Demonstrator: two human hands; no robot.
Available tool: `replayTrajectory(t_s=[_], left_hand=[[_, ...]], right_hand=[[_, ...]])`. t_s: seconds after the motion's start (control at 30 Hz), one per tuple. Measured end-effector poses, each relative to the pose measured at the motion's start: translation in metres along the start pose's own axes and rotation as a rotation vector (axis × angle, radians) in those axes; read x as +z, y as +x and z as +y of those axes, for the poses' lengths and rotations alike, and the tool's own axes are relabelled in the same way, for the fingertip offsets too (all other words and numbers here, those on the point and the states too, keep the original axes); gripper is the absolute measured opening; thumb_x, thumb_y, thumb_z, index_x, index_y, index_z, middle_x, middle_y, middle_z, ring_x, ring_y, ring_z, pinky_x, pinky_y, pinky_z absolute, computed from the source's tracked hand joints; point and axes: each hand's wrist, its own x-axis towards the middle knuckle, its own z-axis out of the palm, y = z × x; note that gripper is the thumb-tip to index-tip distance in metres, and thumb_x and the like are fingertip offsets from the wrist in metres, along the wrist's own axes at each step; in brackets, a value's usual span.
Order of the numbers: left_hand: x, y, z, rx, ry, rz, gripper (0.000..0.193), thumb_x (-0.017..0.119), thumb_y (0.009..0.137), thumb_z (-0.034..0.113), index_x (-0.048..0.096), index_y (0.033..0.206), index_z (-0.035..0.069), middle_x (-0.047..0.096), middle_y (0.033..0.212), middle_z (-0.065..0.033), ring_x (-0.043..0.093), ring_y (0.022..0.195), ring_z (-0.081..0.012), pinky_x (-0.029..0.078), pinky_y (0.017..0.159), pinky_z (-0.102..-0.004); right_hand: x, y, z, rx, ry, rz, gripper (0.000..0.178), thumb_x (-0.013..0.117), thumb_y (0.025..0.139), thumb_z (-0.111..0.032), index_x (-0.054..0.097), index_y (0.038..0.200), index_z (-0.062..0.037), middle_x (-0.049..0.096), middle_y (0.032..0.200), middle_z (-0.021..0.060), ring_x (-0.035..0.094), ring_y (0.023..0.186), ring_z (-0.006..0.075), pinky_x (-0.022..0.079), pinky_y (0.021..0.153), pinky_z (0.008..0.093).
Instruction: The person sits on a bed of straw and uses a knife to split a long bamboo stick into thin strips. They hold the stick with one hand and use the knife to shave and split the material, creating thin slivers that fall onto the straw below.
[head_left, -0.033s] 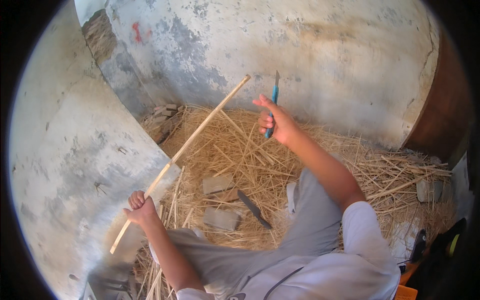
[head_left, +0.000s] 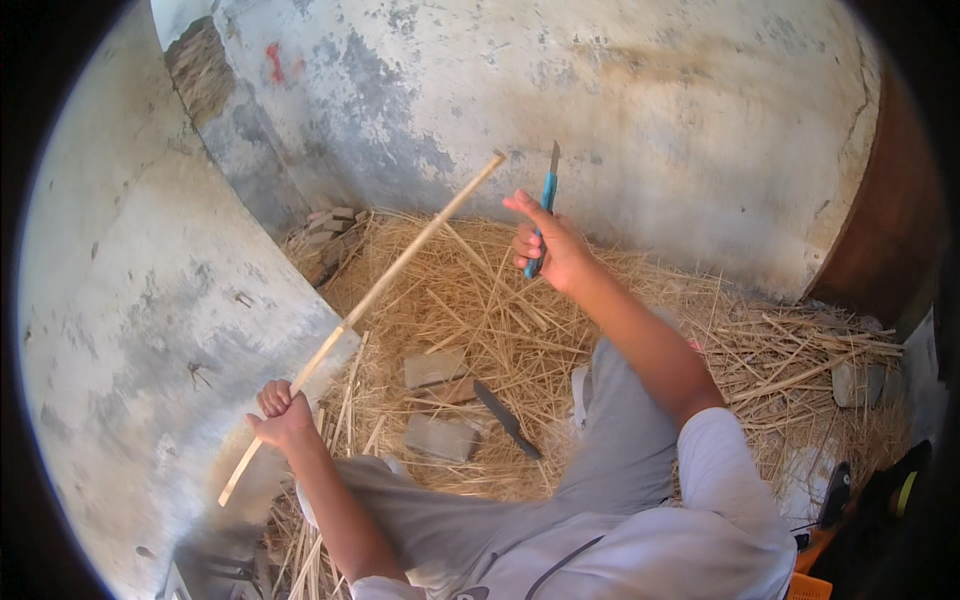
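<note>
My left hand (head_left: pixel 286 418) is closed around the lower part of a long pale bamboo strip (head_left: pixel 400 262). The strip slants up and away to the right, its short lower end sticking out below my fist. A blue utility knife (head_left: pixel 549 192) sits in my right hand (head_left: pixel 548 240), curled fingers holding the handle, forefinger stretched out, blade pointing up. Knife and strip are apart, the strip's far end being left of the blade. Between my legs a dark flat knife (head_left: pixel 507 420) lies on the shavings, beside two grey bricks (head_left: pixel 442 438) (head_left: pixel 434 369).
Straw-like shavings and split strips (head_left: pixel 480 300) cover the ground, heaped at the right by a stone (head_left: pixel 858 382). A worn plaster wall (head_left: pixel 640 130) rises ahead, another wall (head_left: pixel 150 300) at the left. Broken bricks (head_left: pixel 330 225) lie in the corner. Orange and black items (head_left: pixel 815 585) are at lower right.
My right hand and arm have shifted very slightly left with the utility knife. The strip's far end has moved a touch to the right; my left hand stays in place.
</note>
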Motion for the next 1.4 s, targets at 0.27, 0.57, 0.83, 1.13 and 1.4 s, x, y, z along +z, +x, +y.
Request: replayTrajectory(t_s=[0.27, 0.57, 0.83, 1.13, 1.4], left_hand=[[-0.054, -0.106, 0.032, -0.004, -0.034, -0.091, 0.053, 0.045, 0.104, 0.042, 0.027, 0.062, 0.015, 0.026, 0.055, 0.0028, 0.027, 0.048, -0.0123, 0.029, 0.046, -0.0275], [-0.067, -0.259, 0.035, -0.951, 0.705, -0.060, 0.052, 0.059, 0.098, 0.040, 0.057, 0.123, -0.005, 0.064, 0.119, -0.0209, 0.056, 0.120, -0.0357, 0.045, 0.102, -0.0479], [0.036, -0.249, 0.019, -0.431, 2.034, -1.283, 0.048, 0.069, 0.093, 0.036, 0.058, 0.121, -0.003, 0.061, 0.120, -0.0211, 0.057, 0.114, -0.0309, 0.045, 0.095, -0.0430], [-0.014, -0.167, -0.075, -1.056, 1.597, -0.736, 0.022, 0.051, 0.106, 0.028, 0.055, 0.105, 0.006, 0.050, 0.072, 0.0025, 0.045, 0.057, -0.0070, 0.039, 0.053, -0.0217], [-0.043, -0.151, -0.089, -0.806, 1.422, -0.578, 0.020, 0.054, 0.104, 0.022, 0.059, 0.111, 0.004, 0.040, 0.071, 0.0073, 0.034, 0.058, -0.0038, 0.028, 0.050, -0.0207]], right_hand=[[0.012, 0.030, 0.035, 0.016, 0.208, 0.176, 0.042, 0.087, 0.078, -0.029, 0.047, 0.082, -0.0153, 0.039, 0.060, -0.0066, 0.042, 0.052, 0.0080, 0.042, 0.053, 0.0311], [0.034, 0.044, 0.046, 0.077, 0.201, -0.330, 0.010, 0.064, 0.082, -0.015, 0.054, 0.082, -0.0127, 0.032, 0.053, -0.0096, 0.034, 0.048, 0.0037, 0.033, 0.051, 0.0251], [0.033, 0.046, 0.039, 0.092, 0.294, -0.538, 0.005, 0.060, 0.083, -0.010, 0.058, 0.088, -0.0102, 0.032, 0.051, -0.0114, 0.030, 0.044, 0.0021, 0.030, 0.048, 0.0216], [0.006, 0.074, 0.022, -0.244, -0.307, 0.221, 0.019, 0.066, 0.086, -0.019, 0.051, 0.077, -0.0121, 0.039, 0.053, -0.0075, 0.036, 0.043, 0.0070, 0.036, 0.047, 0.0255], [0.025, 0.002, 0.049, -0.354, -1.158, -0.137, 0.036, 0.055, 0.100, -0.037, 0.056, 0.102, -0.0011, 0.048, 0.060, 0.0029, 0.050, 0.053, 0.0139, 0.040, 0.050, 0.0345]])
